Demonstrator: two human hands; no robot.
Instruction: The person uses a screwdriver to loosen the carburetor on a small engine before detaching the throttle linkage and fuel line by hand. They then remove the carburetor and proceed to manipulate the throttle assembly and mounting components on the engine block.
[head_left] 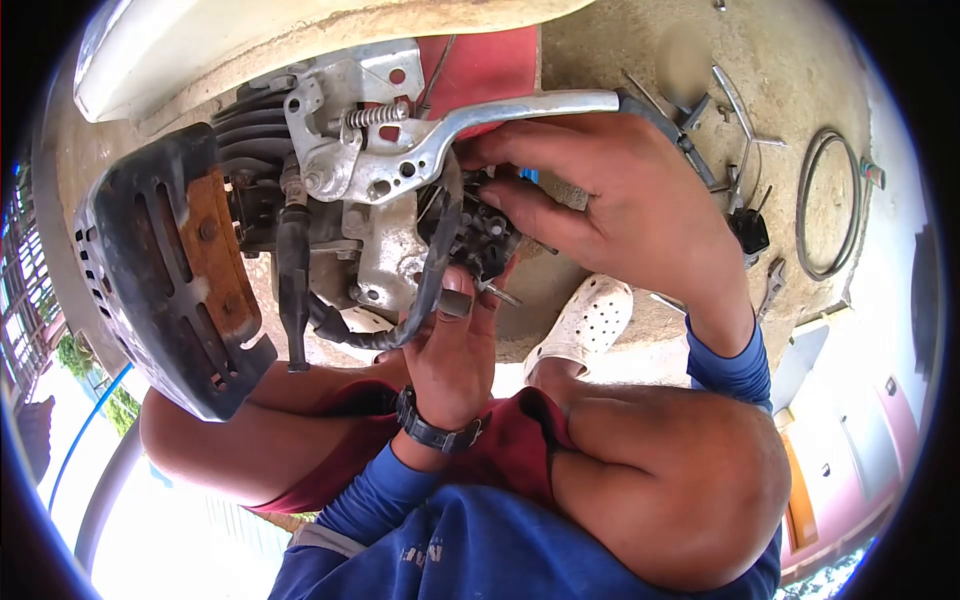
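A dark carburetor (487,238) sits against the silver engine casing (390,245), partly covered by fingers and a black hose (440,260). My left hand (455,350) is closed around its underside, the thumb pressed against its lower edge. From the right, my right hand (610,190) has its thumb on the upper part of the carburetor and its bent index finger just above. Those index fingertips are partly hidden behind a silver metal lever (540,105). A coil spring (375,116) lies along the bracket at the lever's base.
A slotted, rusty black guard (165,270) juts out at left, below the engine's cooling fins (250,130). A pale panel (300,50) overhangs the top. Several tools, including a T-handle wrench (745,115) and an adjustable wrench (772,285), lie on the floor near a black ring (808,205).
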